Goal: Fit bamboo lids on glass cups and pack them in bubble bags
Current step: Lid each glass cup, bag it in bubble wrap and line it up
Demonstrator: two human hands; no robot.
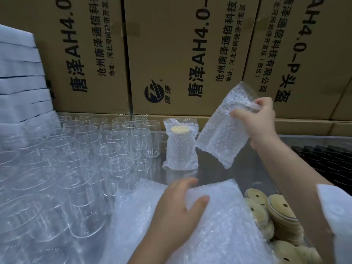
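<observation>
- Right grip: fingers and thumb pinched on the top edge of one bubble bag. The bag hangs free below the grip and looks flat and empty; held high, I judge, so its mouth can be opened.
- Left grip: thumb on top, fingers behind the far corner of the bag stack, clamped there, probably to stop the rest dragging along.
- Packed cup, lid inside, stands upright on the table, between my two grips.
- Bare glass cups: left of the left grip.
- Bamboo lids: under my right forearm.
- Next: lid a cup, bag it.
</observation>
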